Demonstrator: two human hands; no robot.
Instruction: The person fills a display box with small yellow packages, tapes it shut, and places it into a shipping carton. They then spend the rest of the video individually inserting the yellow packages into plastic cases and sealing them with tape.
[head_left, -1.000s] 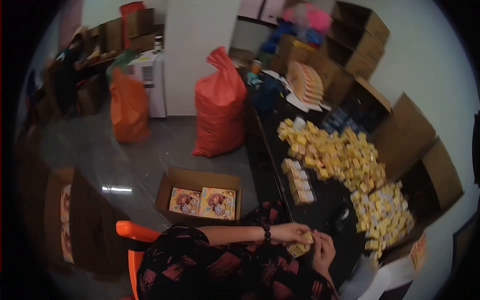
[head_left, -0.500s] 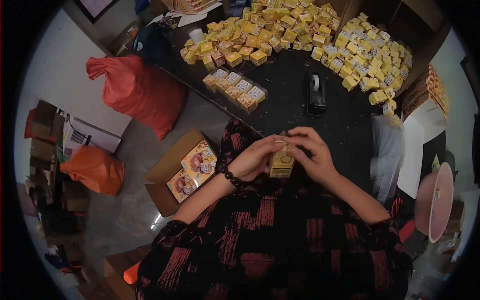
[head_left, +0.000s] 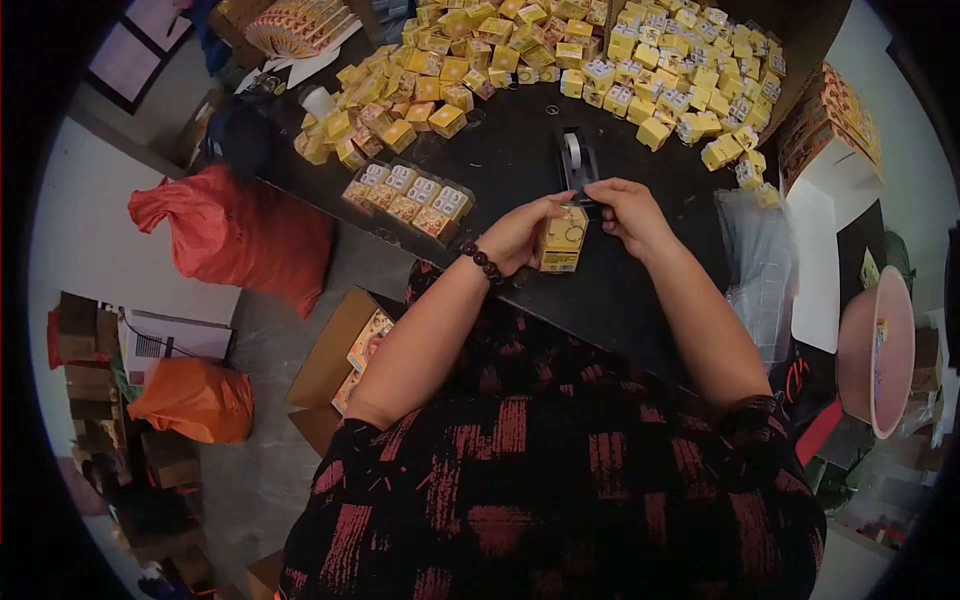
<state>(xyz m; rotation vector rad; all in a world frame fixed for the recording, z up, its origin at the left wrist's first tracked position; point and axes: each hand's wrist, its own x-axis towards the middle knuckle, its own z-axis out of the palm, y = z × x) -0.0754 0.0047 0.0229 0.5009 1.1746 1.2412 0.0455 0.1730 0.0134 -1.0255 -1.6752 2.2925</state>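
My left hand (head_left: 518, 236) holds a small yellow box (head_left: 563, 240) by its side, above the table's near edge. On the box's upper part a ring-shaped mark shows. Just right of the box and at the near end of the black tape dispenser (head_left: 574, 160), my right hand (head_left: 632, 217) has thumb and forefinger pinched together; whatever lies between them is too small to tell. A clear tray of small boxes (head_left: 408, 200) lies to the left, beyond my left wrist.
Heaps of yellow boxes (head_left: 690, 70) cover the back of the black table (head_left: 650, 300). Clear plastic bags (head_left: 755, 280) lie at the right, near a pink basin (head_left: 875, 350). A red sack (head_left: 240, 235) and an open carton (head_left: 325, 375) stand on the floor at left.
Both hands have moved forward over the table with the box. My right hand has left the box and come to the tape dispenser. The view has shifted.
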